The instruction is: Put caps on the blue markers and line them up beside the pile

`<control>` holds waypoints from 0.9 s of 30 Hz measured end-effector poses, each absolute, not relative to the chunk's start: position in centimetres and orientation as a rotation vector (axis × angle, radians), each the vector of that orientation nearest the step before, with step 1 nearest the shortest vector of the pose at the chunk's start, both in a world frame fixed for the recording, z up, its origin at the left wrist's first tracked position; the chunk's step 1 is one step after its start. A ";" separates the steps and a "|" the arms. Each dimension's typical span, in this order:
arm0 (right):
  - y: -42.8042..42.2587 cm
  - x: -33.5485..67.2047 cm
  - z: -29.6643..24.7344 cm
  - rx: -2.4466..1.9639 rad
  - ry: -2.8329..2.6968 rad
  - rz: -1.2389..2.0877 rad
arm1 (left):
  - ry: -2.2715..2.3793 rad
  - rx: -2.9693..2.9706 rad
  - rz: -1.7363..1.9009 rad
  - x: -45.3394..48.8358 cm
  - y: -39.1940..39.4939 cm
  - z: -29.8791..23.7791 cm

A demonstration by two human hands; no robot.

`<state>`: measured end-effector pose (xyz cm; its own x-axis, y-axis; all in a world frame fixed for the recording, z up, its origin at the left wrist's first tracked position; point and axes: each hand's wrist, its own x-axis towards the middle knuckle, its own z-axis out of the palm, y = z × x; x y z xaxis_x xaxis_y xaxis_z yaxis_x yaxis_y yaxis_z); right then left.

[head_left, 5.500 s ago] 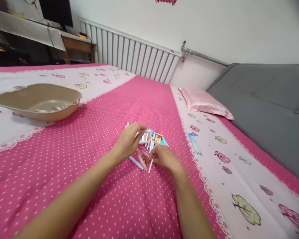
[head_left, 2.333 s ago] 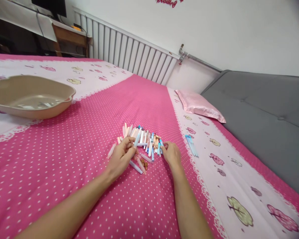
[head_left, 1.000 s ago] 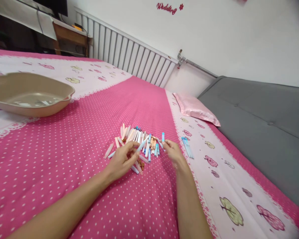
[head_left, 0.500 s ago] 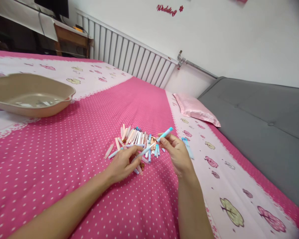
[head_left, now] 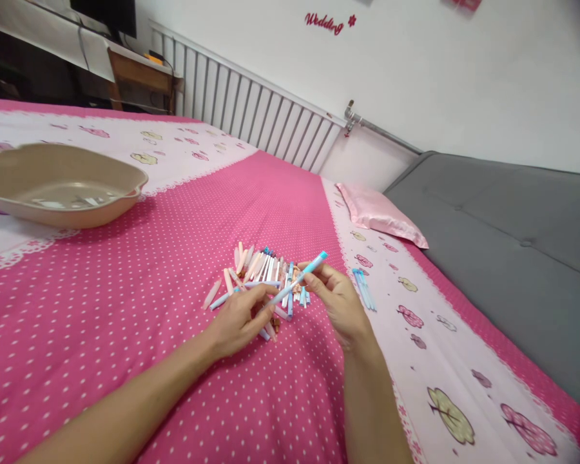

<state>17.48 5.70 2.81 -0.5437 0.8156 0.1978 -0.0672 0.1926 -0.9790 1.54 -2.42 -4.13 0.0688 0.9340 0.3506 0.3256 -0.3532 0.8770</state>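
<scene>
We hold one light-blue pen between both hands: our right hand pinches its upper part near the teal cap, and our left hand grips the lower end, lifting it just above the pile of pens so it stays apart from the rest. Right of that pile, on the pale border, lie a few blue pens set side by side. The beige basin sits well to the pile's left.
</scene>
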 end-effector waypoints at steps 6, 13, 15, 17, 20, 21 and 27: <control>5.4 17.1 2.4 -0.690 -1.762 1.516 | 1.197 1.688 1.339 1.6 -2.5 -3.8; 5.1 16.7 2.3 -0.670 -1.744 1.570 | 1.103 1.545 1.360 1.8 -2.5 -3.8; 5.0 16.7 2.3 -0.665 -1.752 1.572 | 1.088 1.518 1.362 1.8 -2.5 -3.7; 4.9 16.7 2.4 -0.663 -1.760 1.568 | 1.079 1.504 1.365 1.9 -2.5 -3.6; 4.8 16.6 2.5 -0.668 -1.767 1.574 | 1.060 1.488 1.364 1.9 -2.5 -3.4; 4.8 16.6 2.5 -0.671 -1.766 1.574 | 1.045 1.469 1.360 1.9 -2.5 -3.4; 4.7 16.7 2.6 -0.641 -1.734 1.702 | 0.857 1.277 1.277 1.5 -2.5 -3.1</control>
